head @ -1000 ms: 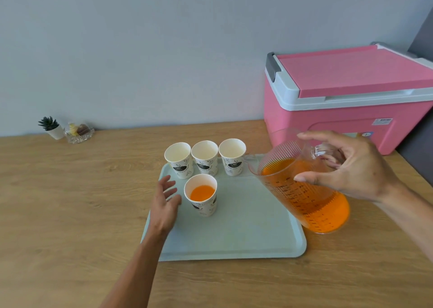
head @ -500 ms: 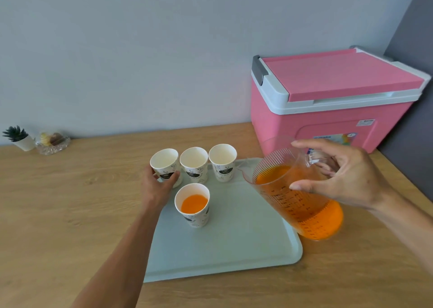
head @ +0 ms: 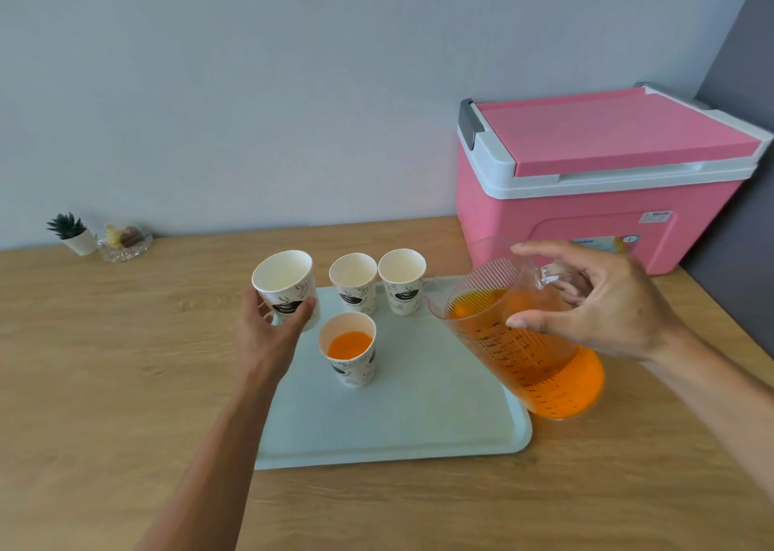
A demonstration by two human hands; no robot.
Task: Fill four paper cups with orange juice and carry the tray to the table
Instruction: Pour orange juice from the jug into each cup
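A pale green tray [head: 419, 416] lies on the wooden counter. On it stands one paper cup with orange juice [head: 348, 353] near the middle, and two empty paper cups [head: 354, 283] [head: 402, 280] at the far edge. My left hand [head: 268, 332] grips a third empty cup [head: 287, 288], lifted and tilted above the tray's far left corner. My right hand [head: 594, 303] holds the handle of a clear measuring jug [head: 523, 341] of orange juice, tilted with its spout toward the cups, at the tray's right edge.
A pink cooler box [head: 594, 173] with a white rim stands at the back right by the wall. A small potted plant [head: 73, 234] and a glass dish [head: 123, 242] sit at the back left.
My left hand went from the tray's left side to the far-left empty cup, closed on it and lifted it. The jug stayed tilted in my right hand.
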